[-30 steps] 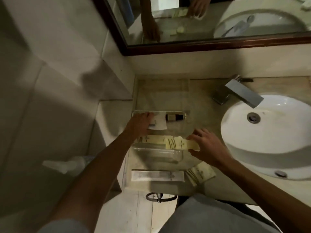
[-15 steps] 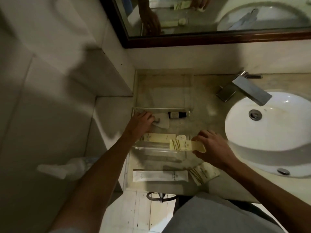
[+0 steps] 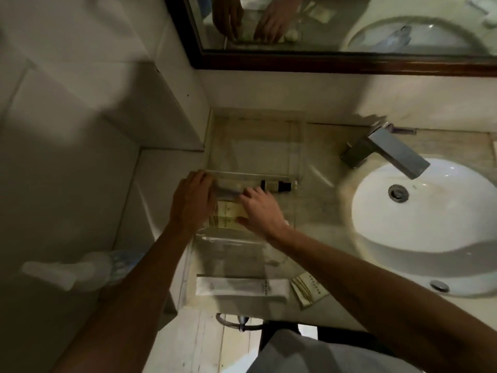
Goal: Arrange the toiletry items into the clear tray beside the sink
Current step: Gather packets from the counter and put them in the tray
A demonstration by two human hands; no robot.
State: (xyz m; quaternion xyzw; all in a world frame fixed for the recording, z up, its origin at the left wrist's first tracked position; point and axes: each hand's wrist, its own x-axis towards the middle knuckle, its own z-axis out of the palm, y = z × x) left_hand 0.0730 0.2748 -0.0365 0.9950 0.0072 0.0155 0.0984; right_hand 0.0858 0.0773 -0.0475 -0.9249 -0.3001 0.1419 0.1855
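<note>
Right hand (image 3: 262,211) moved onto packets (image 3: 228,215) beside left hand (image 3: 192,201).

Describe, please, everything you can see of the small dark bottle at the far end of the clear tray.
The small dark bottle lies on its side inside the clear tray, along a clear ridge that crosses the tray. It has a black cap at its right end, a brownish body with a pale label band, and a dark left end. The right hand has fingertips just short of its left end; contact is unclear. Blur hides the label text.
</note>
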